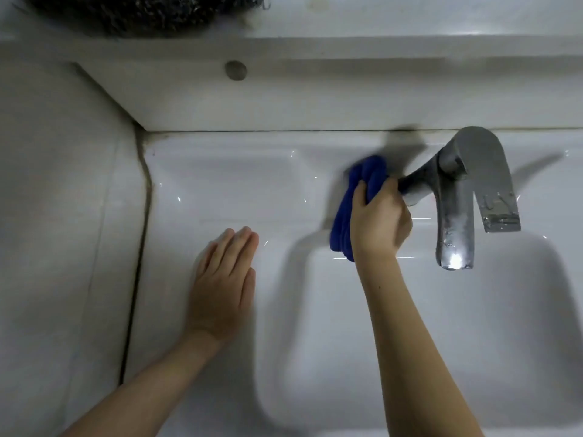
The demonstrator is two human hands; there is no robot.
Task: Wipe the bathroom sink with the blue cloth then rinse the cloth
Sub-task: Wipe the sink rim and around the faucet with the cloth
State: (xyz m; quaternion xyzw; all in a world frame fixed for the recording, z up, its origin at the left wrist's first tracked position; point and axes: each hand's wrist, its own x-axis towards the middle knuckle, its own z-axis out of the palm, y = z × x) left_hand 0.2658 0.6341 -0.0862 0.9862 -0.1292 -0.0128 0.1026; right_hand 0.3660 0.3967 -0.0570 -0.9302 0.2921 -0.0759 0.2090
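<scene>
The white bathroom sink (220,184) fills the view, with its basin (473,326) at the lower right. My right hand (380,219) is shut on the bunched blue cloth (344,216), pressing it on the sink's top ledge just left of the chrome tap (454,197). The cloth's lower end hangs over the basin's rim. My left hand (222,285) lies flat on the sink's left ledge, fingers together, holding nothing. No water is visibly running from the spout.
A white tiled wall (63,216) stands at the left, with a dark grout seam along the sink's edge. Behind the sink runs a white shelf (315,99). A dark steel scouring ball (135,14) sits at the top left.
</scene>
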